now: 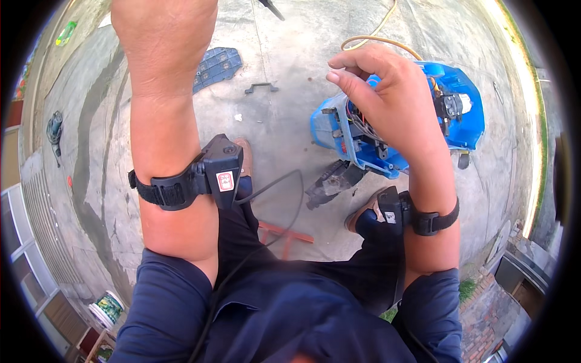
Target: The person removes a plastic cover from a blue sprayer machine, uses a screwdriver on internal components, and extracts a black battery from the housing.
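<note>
My left hand (162,30) is raised to the top edge, its fingers out of frame. A thin dark object (272,9) shows at that edge, to its right; I cannot tell whether it is held. My right hand (384,85) hovers over a blue plastic machine housing (463,127) with exposed cables and a black fitting (451,106); its fingers are curled but apart, with nothing visible between them. A dark grey gridded plate (221,63) lies partly behind my left forearm, and a small black handle (260,88) lies on the concrete between my arms.
A yellow hose (381,27) runs behind the housing. A dark bent panel (330,184) lies beside it. A red metal frame (284,236) is between my feet. A power tool (55,136) lies far left, and a bucket (108,308) stands at lower left.
</note>
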